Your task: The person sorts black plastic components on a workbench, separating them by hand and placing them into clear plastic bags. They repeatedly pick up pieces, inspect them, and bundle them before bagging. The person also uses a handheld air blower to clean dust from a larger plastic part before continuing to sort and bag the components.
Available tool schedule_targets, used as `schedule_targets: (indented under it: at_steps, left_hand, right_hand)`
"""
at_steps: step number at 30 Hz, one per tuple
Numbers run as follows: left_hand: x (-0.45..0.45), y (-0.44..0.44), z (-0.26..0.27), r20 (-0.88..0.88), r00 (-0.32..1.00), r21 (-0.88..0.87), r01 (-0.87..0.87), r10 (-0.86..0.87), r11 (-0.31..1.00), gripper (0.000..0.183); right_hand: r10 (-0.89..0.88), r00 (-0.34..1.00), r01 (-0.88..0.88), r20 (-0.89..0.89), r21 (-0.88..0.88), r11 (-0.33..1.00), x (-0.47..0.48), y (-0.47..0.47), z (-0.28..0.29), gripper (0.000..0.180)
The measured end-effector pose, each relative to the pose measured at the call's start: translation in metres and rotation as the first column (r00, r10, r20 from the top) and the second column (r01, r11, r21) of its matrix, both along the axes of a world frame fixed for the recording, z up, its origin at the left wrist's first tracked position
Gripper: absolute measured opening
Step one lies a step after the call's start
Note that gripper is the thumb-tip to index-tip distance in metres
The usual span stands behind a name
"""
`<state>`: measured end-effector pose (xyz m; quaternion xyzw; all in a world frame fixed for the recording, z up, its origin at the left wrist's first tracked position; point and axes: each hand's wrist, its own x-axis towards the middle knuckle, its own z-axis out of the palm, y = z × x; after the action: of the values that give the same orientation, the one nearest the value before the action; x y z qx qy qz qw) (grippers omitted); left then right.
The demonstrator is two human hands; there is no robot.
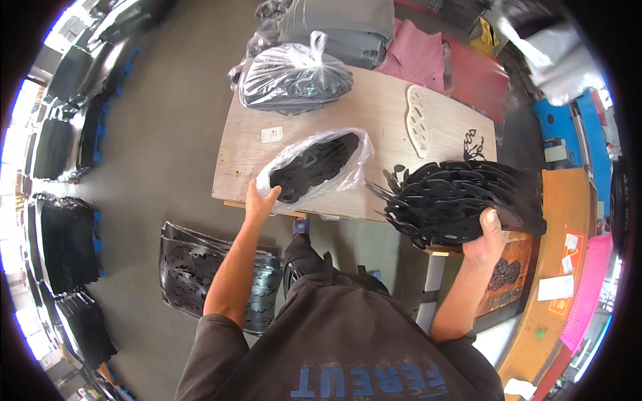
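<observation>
On the wooden table lies an open clear plastic bag with black cut-out pieces stacked inside. My left hand grips the near left edge of this bag, its thumb by the stack's lower end. A thick bundle of thin black cut-out pieces rests in my right hand, thumb over its near side, above the table's right front edge. Behind the open bag stands a knotted clear bag of dark pieces. A cream perforated template and a loose black cut-out lie on the table's right part.
A small white label lies on the table. Grey sheets and pink sheets are piled beyond it. An orange-brown machine housing stands at right. Black perforated sheets rest on the floor at left; stacked black sheets line the far left.
</observation>
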<state>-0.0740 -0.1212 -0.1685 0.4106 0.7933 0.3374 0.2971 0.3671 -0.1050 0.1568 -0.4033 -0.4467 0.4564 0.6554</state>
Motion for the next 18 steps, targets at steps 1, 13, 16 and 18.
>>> schedule_targets:
  at_steps: [1, 13, 16, 18]
  left_hand:
    - [-0.003, 0.001, -0.006, 0.115, 0.993, -0.035, 0.015, -0.011, 0.999, 0.087]
    - [0.062, -0.021, 0.066, 0.548, 0.821, -0.492, 0.162, 0.159, 0.856, 0.078]
    - [0.031, 0.029, 0.091, 0.388, 0.916, -0.221, 0.202, -0.103, 0.954, 0.084]
    - [0.019, 0.089, 0.104, 0.344, 0.886, -0.248, 0.405, -0.311, 0.88, 0.078]
  right_hand:
    - [0.002, 1.0, -0.002, -0.01, -0.041, 0.999, -0.02, 0.005, -0.004, 0.079]
    - [0.222, 0.974, -0.225, -0.038, -0.139, 0.964, -0.122, 0.056, -0.059, 0.078]
    - [0.429, 0.901, -0.435, -0.073, -0.18, 0.882, -0.112, 0.051, -0.077, 0.085]
    - [0.472, 0.734, -0.647, -0.489, -0.294, 0.703, -0.105, 0.051, -0.088, 0.083]
